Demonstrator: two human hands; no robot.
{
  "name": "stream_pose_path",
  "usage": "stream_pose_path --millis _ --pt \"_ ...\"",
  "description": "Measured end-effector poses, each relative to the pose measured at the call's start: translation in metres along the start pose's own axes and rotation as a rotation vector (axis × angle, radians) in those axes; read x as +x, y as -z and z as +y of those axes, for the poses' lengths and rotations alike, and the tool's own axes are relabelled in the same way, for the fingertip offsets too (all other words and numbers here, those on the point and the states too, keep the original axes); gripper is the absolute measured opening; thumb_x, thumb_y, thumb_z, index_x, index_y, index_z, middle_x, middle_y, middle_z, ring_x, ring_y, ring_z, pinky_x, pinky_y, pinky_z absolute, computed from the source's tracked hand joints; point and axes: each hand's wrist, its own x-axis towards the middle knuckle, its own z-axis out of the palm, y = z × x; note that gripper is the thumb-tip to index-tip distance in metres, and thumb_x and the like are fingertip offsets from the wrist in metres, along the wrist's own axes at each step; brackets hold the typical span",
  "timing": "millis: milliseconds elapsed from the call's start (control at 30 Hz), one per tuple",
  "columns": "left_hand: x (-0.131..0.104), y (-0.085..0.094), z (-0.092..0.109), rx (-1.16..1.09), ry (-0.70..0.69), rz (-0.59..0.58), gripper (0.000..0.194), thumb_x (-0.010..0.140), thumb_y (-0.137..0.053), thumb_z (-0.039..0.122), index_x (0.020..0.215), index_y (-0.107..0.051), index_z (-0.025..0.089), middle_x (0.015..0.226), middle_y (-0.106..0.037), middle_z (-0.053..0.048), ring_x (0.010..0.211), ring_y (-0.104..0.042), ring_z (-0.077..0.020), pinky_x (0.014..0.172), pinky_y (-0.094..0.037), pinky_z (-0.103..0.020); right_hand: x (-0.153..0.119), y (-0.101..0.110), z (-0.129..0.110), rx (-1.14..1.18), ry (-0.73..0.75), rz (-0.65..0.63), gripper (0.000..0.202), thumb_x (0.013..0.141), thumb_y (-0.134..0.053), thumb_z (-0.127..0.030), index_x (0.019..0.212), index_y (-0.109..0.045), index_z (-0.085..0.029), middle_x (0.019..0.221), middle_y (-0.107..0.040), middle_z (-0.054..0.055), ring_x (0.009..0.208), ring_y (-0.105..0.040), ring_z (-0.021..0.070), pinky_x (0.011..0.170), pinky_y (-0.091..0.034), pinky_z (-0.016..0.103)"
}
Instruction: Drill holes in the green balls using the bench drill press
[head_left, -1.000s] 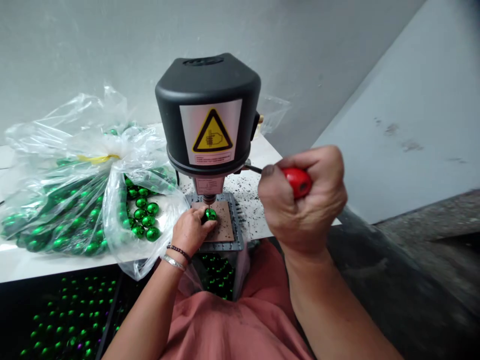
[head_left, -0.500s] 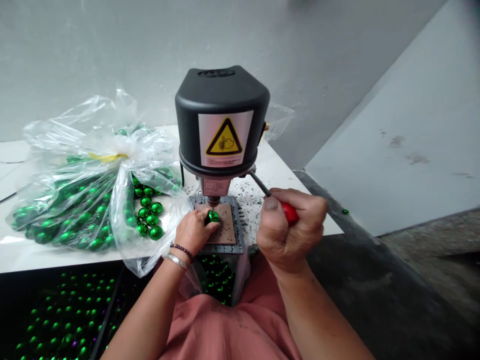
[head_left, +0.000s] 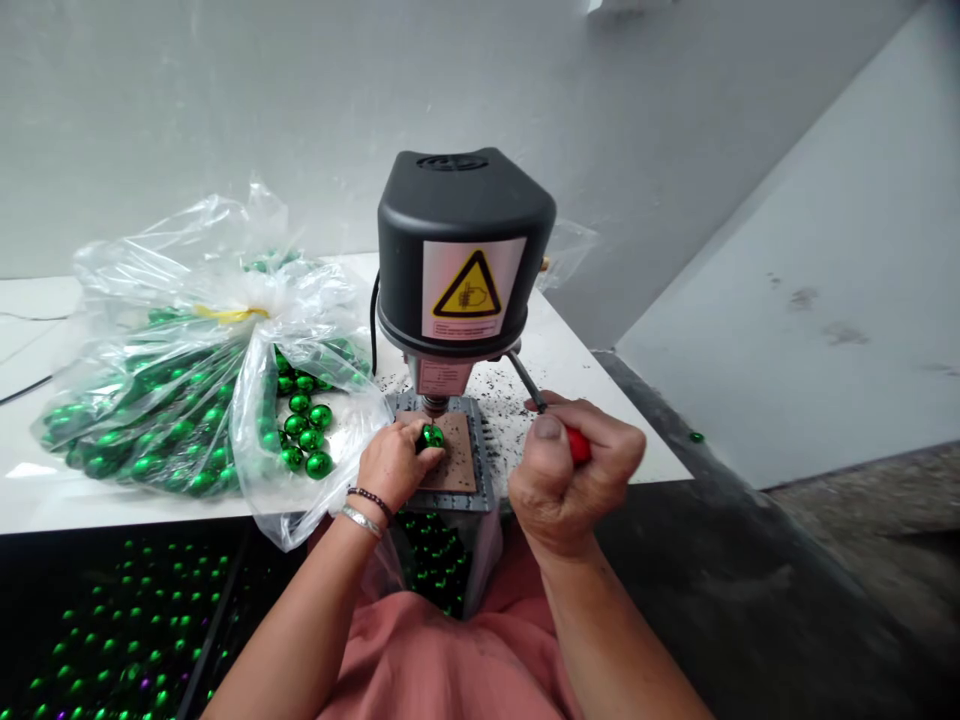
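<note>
A black drill press (head_left: 465, 210) with a yellow warning triangle stands on the white table. My left hand (head_left: 392, 462) grips a shiny green ball (head_left: 433, 436) between thumb and fingers, on the brown board (head_left: 457, 465) of the press base, right under the bit. Whether the bit touches the ball I cannot tell. My right hand (head_left: 574, 470) is wrapped round the red-ended lever (head_left: 577, 445) at the right of the press. Left of my left hand, loose green balls (head_left: 309, 435) lie at the mouth of a clear plastic bag (head_left: 172, 400).
Dark shavings (head_left: 501, 400) are scattered over the table (head_left: 570, 350). Below its front edge, many green balls (head_left: 120, 630) lie in a dark container at the lower left, more in a bag (head_left: 435, 560) between my legs. One green ball (head_left: 697, 437) is on the floor.
The view has shifted, so the press and bag appear farther right. My right hand and the lever end appear slightly left relative to the press. Both grips are unchanged.
</note>
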Motion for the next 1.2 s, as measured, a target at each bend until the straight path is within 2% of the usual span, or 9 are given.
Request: stream_pose_path --millis 200,333,433,600,733,867,967,1100,1200 --pt "0.001 0.000 -0.001 -0.008 -0.016 0.001 0.029 0.076 -0.052 0.044 0.095 -0.061 0.024 0.082 -0.063 -0.004 0.079 -0.058 -0.0195 0.067 -0.038 -0.027 -0.003 0.001 0.002 0.022 -0.029 -0.044 0.007 0.075 -0.047 -0.016 0.081 -0.045 -0.018 0.068 -0.050 -0.002 0.064 -0.054 0.0089 0.062 -0.047 0.028" --pt "0.001 0.000 0.000 -0.015 -0.010 -0.002 0.028 0.076 -0.053 0.042 0.092 -0.061 0.021 0.082 -0.064 -0.006 0.079 -0.058 -0.0194 0.068 -0.039 -0.027 0.035 -0.005 -0.014 -0.169 -0.012 0.103 0.005 0.077 -0.050 -0.021 0.078 -0.047 -0.018 0.065 -0.047 -0.004 0.054 -0.045 0.0042 0.050 -0.039 0.019" --pt "-0.004 0.007 -0.001 -0.092 0.041 -0.014 0.028 0.076 -0.052 0.041 0.090 -0.062 0.019 0.082 -0.064 -0.006 0.076 -0.057 -0.0181 0.066 -0.038 -0.026 0.071 -0.011 -0.023 -0.217 -0.058 0.064 0.012 0.078 -0.049 -0.026 0.070 -0.045 -0.018 0.059 -0.044 -0.005 0.052 -0.041 0.0032 0.050 -0.037 0.018" --pt "-0.027 0.028 -0.011 -0.608 -0.032 -0.238 0.032 0.077 -0.050 0.043 0.095 -0.063 0.019 0.080 -0.063 -0.001 0.068 -0.053 -0.0133 0.061 -0.037 -0.023 0.093 -0.018 -0.022 -0.161 -0.096 0.049 0.016 0.077 -0.050 -0.027 0.067 -0.042 -0.018 0.056 -0.040 -0.007 0.048 -0.037 0.0018 0.047 -0.036 0.017" --pt "-0.043 0.033 -0.022 -1.012 0.054 -0.395 0.041 0.076 -0.053 0.045 0.105 -0.059 0.016 0.068 -0.056 0.000 0.057 -0.045 -0.0091 0.052 -0.033 -0.020 0.089 -0.020 -0.021 -0.134 -0.098 0.062 0.016 0.079 -0.048 -0.028 0.068 -0.041 -0.018 0.057 -0.039 -0.007 0.049 -0.037 0.0012 0.048 -0.036 0.017" --pt "-0.049 0.033 -0.024 -1.050 0.057 -0.522 0.039 0.075 -0.056 0.042 0.104 -0.061 0.016 0.067 -0.056 0.000 0.055 -0.044 -0.0075 0.048 -0.030 -0.018 0.087 -0.019 -0.023 -0.151 -0.108 0.063 0.019 0.081 -0.047 -0.033 0.069 -0.040 -0.018 0.058 -0.037 -0.007 0.051 -0.038 0.0017 0.049 -0.036 0.018" --pt "-0.049 0.035 -0.022 -0.952 0.003 -0.606 0.044 0.073 -0.060 0.040 0.112 -0.059 0.020 0.085 -0.063 -0.003 0.070 -0.053 -0.0119 0.057 -0.039 -0.020 0.087 -0.018 -0.024 -0.157 -0.125 0.046 0.020 0.081 -0.046 -0.034 0.070 -0.040 -0.018 0.059 -0.036 -0.006 0.053 -0.039 0.0025 0.051 -0.036 0.019" --pt "-0.046 0.034 -0.020 -0.949 0.114 -0.456 0.049 0.067 -0.064 0.046 0.105 -0.062 0.016 0.089 -0.064 -0.006 0.077 -0.056 -0.0147 0.065 -0.044 -0.023 0.087 -0.018 -0.024 -0.125 -0.144 0.046 0.018 0.079 -0.049 -0.032 0.070 -0.041 -0.018 0.059 -0.039 -0.006 0.053 -0.039 0.0021 0.051 -0.036 0.019" --pt "-0.041 0.032 -0.018 -1.281 0.373 -0.272 0.054 0.071 -0.051 0.060 0.093 -0.061 0.012 0.075 -0.059 -0.005 0.061 -0.052 -0.0108 0.053 -0.043 -0.022 0.086 -0.018 -0.024 -0.107 -0.125 0.047 0.017 0.080 -0.048 -0.031 0.070 -0.041 -0.018 0.060 -0.041 -0.007 0.051 -0.040 0.0020 0.050 -0.036 0.019"
